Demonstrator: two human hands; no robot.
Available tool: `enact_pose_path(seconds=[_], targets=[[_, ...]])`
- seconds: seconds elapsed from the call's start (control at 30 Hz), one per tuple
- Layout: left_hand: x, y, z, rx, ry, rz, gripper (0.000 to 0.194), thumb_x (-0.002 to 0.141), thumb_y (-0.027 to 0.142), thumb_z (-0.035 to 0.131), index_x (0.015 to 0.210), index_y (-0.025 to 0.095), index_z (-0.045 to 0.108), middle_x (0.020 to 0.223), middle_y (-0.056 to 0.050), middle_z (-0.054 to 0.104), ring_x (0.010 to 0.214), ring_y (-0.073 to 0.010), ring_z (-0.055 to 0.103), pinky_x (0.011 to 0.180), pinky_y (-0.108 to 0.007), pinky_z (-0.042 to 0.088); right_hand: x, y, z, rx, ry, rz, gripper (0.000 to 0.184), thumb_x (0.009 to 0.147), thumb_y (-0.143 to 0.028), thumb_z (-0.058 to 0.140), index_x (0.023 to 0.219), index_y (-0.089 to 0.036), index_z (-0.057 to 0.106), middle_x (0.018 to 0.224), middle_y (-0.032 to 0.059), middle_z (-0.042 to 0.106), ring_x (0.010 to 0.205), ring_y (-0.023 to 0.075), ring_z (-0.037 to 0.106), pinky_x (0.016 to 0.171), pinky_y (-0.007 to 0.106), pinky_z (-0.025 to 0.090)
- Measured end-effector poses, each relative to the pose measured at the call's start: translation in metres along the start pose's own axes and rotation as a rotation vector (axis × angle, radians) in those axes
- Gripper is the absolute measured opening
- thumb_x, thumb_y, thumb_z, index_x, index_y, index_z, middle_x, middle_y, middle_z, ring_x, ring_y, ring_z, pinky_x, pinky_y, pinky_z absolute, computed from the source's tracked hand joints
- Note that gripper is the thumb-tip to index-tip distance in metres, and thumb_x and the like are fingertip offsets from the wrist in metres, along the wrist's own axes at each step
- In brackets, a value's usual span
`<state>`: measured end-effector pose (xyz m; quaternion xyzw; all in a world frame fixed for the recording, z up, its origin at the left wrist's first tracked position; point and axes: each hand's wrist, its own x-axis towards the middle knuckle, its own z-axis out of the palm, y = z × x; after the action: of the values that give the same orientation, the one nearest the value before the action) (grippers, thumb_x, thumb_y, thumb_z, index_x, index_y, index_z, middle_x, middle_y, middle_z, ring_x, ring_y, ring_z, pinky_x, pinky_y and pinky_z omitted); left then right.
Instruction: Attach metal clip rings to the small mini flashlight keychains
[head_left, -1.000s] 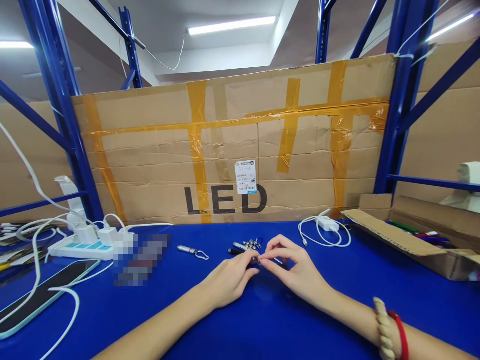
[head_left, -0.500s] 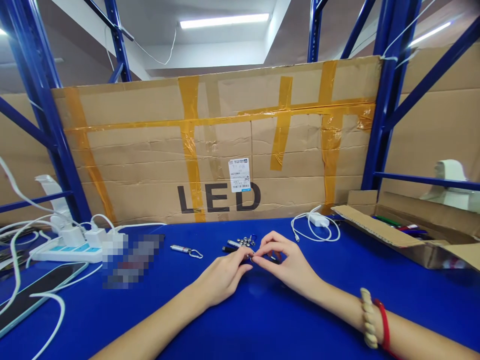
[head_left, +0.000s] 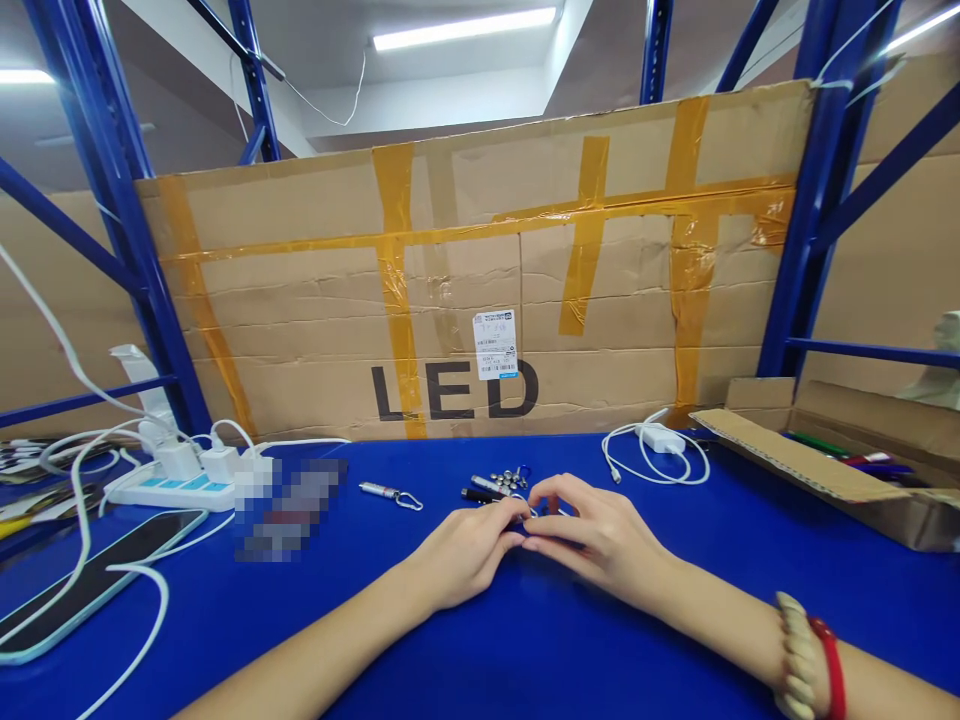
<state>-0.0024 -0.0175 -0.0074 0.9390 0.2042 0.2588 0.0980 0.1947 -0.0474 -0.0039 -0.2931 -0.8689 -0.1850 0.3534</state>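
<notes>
Above the blue tabletop (head_left: 450, 660), my left hand (head_left: 469, 555) and my right hand (head_left: 607, 530) meet fingertip to fingertip. Both are closed in a pinch around something tiny; fingers hide most of it. Just behind them lie a black cylinder (head_left: 475, 496), a silver cylinder (head_left: 489, 485) and a cluster of small round metal pieces (head_left: 510, 479). Part of a shiny metal loop shows by my right fingertips, but I cannot tell whether it is held. Left of my hands rests a silver penlight-like keychain (head_left: 379, 490) with a carabiner clip (head_left: 409, 502).
A white charger with its cable (head_left: 660, 438) lies at the back right, beside an open cardboard box (head_left: 817, 470) of pens. At left are a power strip (head_left: 176, 488), a phone (head_left: 97, 575) and loose white cables. A large cardboard sheet (head_left: 337, 340) stands behind.
The view has shifted, so most things appear a little farther right. My hands stay together; my right fingers have closed in slightly against the left fingertips.
</notes>
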Motion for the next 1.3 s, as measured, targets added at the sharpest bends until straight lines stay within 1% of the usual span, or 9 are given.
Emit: enact_pose_path(seconds=[0.1,0.2,0.37,0.5,0.77,0.87,1.03,1.13,1.3], targets=[[0.001,0.000,0.001,0.060,-0.013,0.020,0.015,0.092,0.017,0.032,0.104,0.016,0.041,0.102,-0.005,0.056,0.087,-0.0167,0.056,0.075,-0.024,0.043,0.000,-0.001,0.001,0.056,-0.025,0.041,0.021,0.086,-0.031,0.046,0.080,-0.019,0.062,0.093,0.0057,0.053,0.077,0.0097,0.050,0.064,0.020,0.041],[0.001,-0.002,0.003,0.158,0.028,-0.013,0.014,0.091,0.015,0.035,0.103,0.017,0.041,0.099,-0.005,0.056,0.088,-0.0186,0.055,0.075,-0.027,0.043,0.001,-0.001,0.005,0.140,-0.059,0.157,0.019,0.085,-0.033,0.047,0.085,-0.019,0.059,0.096,0.0057,0.051,0.079,0.0100,0.052,0.067,0.021,0.043],[0.002,-0.005,0.009,0.128,0.197,-0.386,0.012,0.090,0.014,0.038,0.101,0.018,0.040,0.096,-0.004,0.056,0.087,-0.0189,0.055,0.074,-0.029,0.043,-0.001,0.005,0.012,0.147,-0.138,0.410,0.019,0.081,-0.030,0.048,0.096,-0.019,0.056,0.101,0.0068,0.049,0.084,0.0137,0.050,0.075,0.029,0.043],[0.003,-0.008,0.009,0.082,0.267,-0.541,0.009,0.091,0.016,0.038,0.100,0.018,0.038,0.091,-0.003,0.055,0.085,-0.0187,0.054,0.073,-0.030,0.041,-0.006,0.009,0.015,0.066,-0.300,0.415,0.027,0.079,-0.033,0.051,0.104,-0.023,0.059,0.114,0.0074,0.046,0.103,0.0205,0.044,0.087,0.039,0.036],[0.004,-0.003,0.010,0.063,0.260,-0.430,0.013,0.085,0.012,0.044,0.095,0.018,0.038,0.092,-0.002,0.054,0.086,-0.0174,0.053,0.075,-0.029,0.041,-0.004,0.002,0.009,0.010,-0.427,0.359,0.037,0.085,-0.036,0.042,0.119,-0.025,0.054,0.126,0.0083,0.041,0.116,0.0240,0.035,0.093,0.043,0.030],[0.002,-0.002,0.010,0.084,0.248,-0.422,0.017,0.082,0.008,0.043,0.096,0.018,0.040,0.092,-0.002,0.054,0.085,-0.0176,0.054,0.075,-0.029,0.042,-0.004,0.002,0.009,0.030,-0.444,0.364,0.035,0.086,-0.037,0.040,0.116,-0.027,0.056,0.125,0.0075,0.041,0.116,0.0234,0.035,0.094,0.043,0.030],[0.000,-0.004,0.009,0.031,0.231,-0.338,0.017,0.087,0.007,0.038,0.099,0.018,0.043,0.098,-0.003,0.055,0.091,-0.0165,0.053,0.080,-0.027,0.043,-0.006,0.006,0.015,0.075,-0.406,0.355,0.029,0.087,-0.038,0.039,0.104,-0.030,0.062,0.121,0.0052,0.044,0.113,0.0220,0.038,0.092,0.041,0.032],[-0.001,-0.003,0.009,0.041,0.193,-0.280,0.020,0.088,0.009,0.042,0.105,0.019,0.045,0.104,-0.003,0.054,0.096,-0.0170,0.052,0.085,-0.029,0.042,-0.007,0.008,0.019,0.086,-0.368,0.345,0.029,0.087,-0.037,0.040,0.103,-0.029,0.063,0.118,0.0069,0.047,0.109,0.0228,0.041,0.089,0.043,0.033],[-0.002,-0.001,0.009,0.118,0.157,-0.288,0.021,0.087,0.017,0.050,0.107,0.020,0.047,0.097,-0.001,0.057,0.088,-0.0178,0.055,0.080,-0.031,0.045,-0.005,0.008,0.018,0.114,-0.376,0.342,0.027,0.085,-0.039,0.042,0.092,-0.030,0.067,0.115,0.0069,0.049,0.106,0.0234,0.042,0.088,0.043,0.033]])
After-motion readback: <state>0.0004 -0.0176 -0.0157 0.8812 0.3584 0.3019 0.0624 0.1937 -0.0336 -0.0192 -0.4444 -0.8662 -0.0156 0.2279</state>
